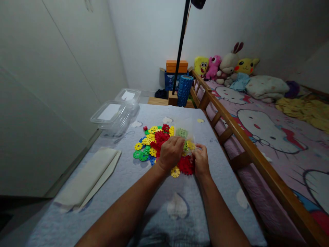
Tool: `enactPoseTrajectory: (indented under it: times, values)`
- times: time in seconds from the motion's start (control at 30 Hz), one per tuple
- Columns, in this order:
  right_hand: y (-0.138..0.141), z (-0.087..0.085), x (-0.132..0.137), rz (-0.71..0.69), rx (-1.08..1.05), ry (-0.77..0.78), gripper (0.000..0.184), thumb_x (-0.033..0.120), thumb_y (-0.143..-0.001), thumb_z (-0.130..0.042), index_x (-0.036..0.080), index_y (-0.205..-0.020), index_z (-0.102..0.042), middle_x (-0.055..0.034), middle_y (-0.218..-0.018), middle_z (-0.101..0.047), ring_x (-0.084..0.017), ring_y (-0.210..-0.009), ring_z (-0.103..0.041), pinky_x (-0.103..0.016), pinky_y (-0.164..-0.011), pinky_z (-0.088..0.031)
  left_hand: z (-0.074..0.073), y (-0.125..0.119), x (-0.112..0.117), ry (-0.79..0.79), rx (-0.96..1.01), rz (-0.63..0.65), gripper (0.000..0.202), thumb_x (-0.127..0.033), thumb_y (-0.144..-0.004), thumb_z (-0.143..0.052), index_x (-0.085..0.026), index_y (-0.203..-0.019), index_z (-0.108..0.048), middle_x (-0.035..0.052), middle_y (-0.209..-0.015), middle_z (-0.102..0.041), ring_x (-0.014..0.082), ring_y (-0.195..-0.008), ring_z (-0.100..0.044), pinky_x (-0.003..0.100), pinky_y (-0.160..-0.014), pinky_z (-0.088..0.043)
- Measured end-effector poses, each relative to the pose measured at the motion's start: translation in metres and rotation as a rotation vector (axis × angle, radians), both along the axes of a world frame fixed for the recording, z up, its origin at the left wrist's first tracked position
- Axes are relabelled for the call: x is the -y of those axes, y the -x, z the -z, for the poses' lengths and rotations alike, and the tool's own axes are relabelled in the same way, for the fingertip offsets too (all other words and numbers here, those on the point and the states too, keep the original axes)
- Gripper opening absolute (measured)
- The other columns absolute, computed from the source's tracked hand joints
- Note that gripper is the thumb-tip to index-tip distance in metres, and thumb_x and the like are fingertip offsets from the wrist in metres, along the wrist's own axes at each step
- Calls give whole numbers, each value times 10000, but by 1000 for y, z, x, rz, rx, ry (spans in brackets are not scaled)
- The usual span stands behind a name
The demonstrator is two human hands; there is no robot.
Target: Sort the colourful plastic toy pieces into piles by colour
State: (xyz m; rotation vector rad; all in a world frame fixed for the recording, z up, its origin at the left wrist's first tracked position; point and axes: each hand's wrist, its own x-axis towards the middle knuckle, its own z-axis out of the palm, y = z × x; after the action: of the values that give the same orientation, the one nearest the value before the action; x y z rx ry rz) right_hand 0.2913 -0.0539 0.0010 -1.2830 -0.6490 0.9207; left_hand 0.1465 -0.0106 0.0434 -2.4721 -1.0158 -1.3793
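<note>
A heap of colourful notched plastic discs (149, 141), red, yellow, green and blue, lies on the patterned cloth. A clear plastic bag (188, 125) stands out over the right side of the heap, with yellow and green pieces visible through it. My left hand (170, 153), closed, grips the bag's near left part above the red discs. At the bag's near right corner, my right hand (202, 160) pinches its edge between thumb and fingers. Red discs (186, 166) sit below and between the two hands, beside a yellow disc (175, 172).
Lidded clear plastic boxes (113, 115) stand at the table's left edge. A folded cream cloth (88, 175) lies nearer on the left. To the right runs a wooden bed rail (239, 145); a black lamp pole (181, 48) rises behind the table.
</note>
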Motion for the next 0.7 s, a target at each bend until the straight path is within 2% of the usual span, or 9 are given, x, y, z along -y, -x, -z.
enactPoseTrajectory:
  times: [0.17,0.3,0.43,0.5,0.57,0.63,0.7]
  values:
    - [-5,-2,0,91,46,30,369,310,-680,-626,222,-1012,-491,130,-516,-502,-82,-365,-387,-174,-343,-296,-16,23,-2,152,172,-52,100,-176,-948,-524,-196,-889,-603,42,-846,-658,183,-832,-622,301,-766,-499]
    - [-8,-6,1,134,131,7,297,334,-731,-619,208,-985,-530,108,-532,-518,-95,-398,-439,-201,-397,-374,-25,47,-3,395,500,-82,75,-247,-910,-592,-194,-865,-618,12,-814,-644,146,-744,-615,268,-695,-508]
    - [-5,-10,6,164,371,-53,273,359,-800,-619,192,-1011,-572,71,-626,-540,-123,-496,-515,-250,-495,-453,-28,77,-5,538,799,-109,134,-319,-867,-643,-186,-881,-633,0,-837,-655,130,-751,-627,241,-675,-520]
    - [-2,-13,9,170,561,-115,261,353,-823,-613,190,-1026,-615,29,-736,-562,-149,-632,-570,-294,-613,-510,-25,93,-5,562,902,-143,172,-333,-833,-682,-183,-904,-640,2,-852,-655,128,-764,-627,236,-681,-520]
    - [3,-15,11,171,742,-202,246,338,-819,-632,204,-1025,-655,-28,-917,-588,-192,-860,-606,-370,-807,-536,-18,107,-5,568,973,-168,207,-344,-809,-708,-180,-918,-643,2,-860,-650,124,-759,-620,239,-687,-518]
    - [7,-15,12,147,846,-262,250,322,-810,-657,226,-1041,-668,-77,-1146,-572,-238,-1107,-569,-451,-993,-480,-9,118,-5,574,1014,-186,227,-352,-800,-718,-180,-927,-644,2,-863,-644,121,-749,-614,244,-693,-518]
    - [11,-12,11,89,859,-270,286,312,-812,-667,244,-1089,-650,-98,-1336,-510,-262,-1265,-502,-497,-1084,-418,1,125,-4,570,1030,-211,235,-361,-796,-719,-180,-924,-643,0,-857,-639,119,-737,-607,247,-691,-517]
